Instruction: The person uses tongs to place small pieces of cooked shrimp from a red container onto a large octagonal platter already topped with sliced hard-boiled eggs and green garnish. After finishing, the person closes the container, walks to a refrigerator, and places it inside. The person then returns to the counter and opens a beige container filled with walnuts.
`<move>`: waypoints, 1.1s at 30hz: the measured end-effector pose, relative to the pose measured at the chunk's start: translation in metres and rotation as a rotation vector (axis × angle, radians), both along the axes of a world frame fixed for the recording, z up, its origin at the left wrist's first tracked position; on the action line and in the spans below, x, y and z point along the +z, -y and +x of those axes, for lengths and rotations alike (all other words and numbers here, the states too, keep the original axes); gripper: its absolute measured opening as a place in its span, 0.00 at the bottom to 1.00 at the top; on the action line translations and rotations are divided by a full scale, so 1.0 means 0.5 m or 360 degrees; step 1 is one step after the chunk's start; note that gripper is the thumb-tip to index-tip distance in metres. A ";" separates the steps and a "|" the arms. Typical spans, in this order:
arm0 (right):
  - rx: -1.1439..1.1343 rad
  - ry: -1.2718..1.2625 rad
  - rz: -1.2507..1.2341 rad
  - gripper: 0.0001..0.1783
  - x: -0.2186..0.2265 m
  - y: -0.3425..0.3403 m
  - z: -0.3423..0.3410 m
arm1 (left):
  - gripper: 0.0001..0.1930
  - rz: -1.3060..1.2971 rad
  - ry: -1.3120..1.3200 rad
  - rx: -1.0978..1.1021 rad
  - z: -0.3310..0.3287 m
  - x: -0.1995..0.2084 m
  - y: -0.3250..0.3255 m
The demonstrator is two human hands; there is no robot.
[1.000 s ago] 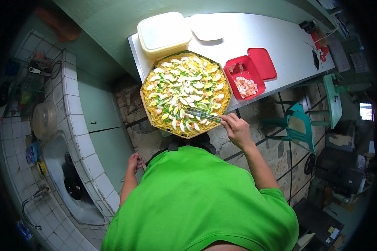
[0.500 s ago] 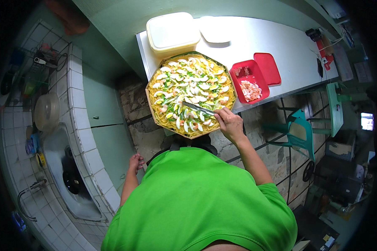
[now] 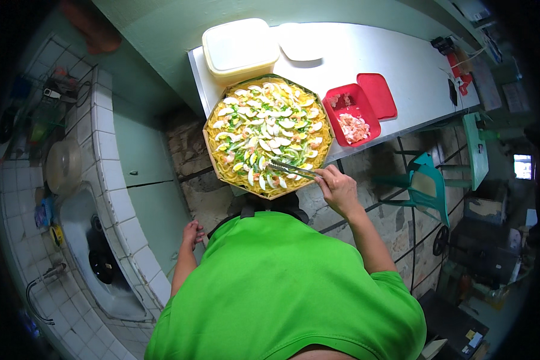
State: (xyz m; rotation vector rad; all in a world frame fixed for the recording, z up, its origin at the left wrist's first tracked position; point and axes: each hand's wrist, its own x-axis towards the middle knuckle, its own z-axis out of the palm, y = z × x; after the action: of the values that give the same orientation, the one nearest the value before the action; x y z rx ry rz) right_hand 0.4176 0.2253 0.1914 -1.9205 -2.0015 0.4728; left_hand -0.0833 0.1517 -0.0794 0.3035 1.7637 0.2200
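Observation:
My right hand [image 3: 339, 187] is closed around the near end of metal tongs [image 3: 295, 170]. The tongs' tips rest at or just over the noodles [image 3: 225, 157] in the lower middle of a big octagonal tray [image 3: 206, 144]. Sliced boiled egg, chopped greens and pinkish pieces cover the yellow noodles. Whether the tips pinch anything is too small to tell. Beside the tray stands a red tub [image 3: 373, 110] holding pale pink pieces [image 3: 354, 128] that look like shrimp. Low at my left side hangs my left hand [image 3: 192, 234], holding nothing, its fingers loosely bent and apart.
A lidded cream container [image 3: 240, 48] and a white lid [image 3: 300, 43] stand at the back of the white table [image 3: 414, 66]. A red lid [image 3: 377, 95] lies by the tub. To the left is a tiled sink [image 3: 126, 294]; to the right, a green chair [image 3: 426, 186].
The tongs' tips have moved slightly toward me, and my right hand has shifted nearer and a little right. My left hand still hangs at my side. The view has shifted slightly.

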 end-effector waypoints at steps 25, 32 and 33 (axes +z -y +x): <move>0.0133 0.0205 0.0247 0.07 -0.035 0.002 -0.009 | 0.18 0.0060 0.0036 -0.0079 0.012 0.003 -0.038; 0.0152 0.0151 0.0300 0.06 -0.028 -0.009 -0.002 | 0.17 0.0022 0.0012 -0.0038 0.013 -0.005 -0.033; 0.0134 0.0137 0.0282 0.06 -0.027 -0.011 -0.002 | 0.17 -0.0003 -0.0017 -0.0042 0.011 -0.008 -0.032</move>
State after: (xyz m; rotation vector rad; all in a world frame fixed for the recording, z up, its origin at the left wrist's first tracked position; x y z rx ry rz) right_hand 0.4164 0.2309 0.1777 -1.7832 -2.1072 0.2275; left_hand -0.0778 0.1676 -0.0836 0.3267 1.7694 0.1982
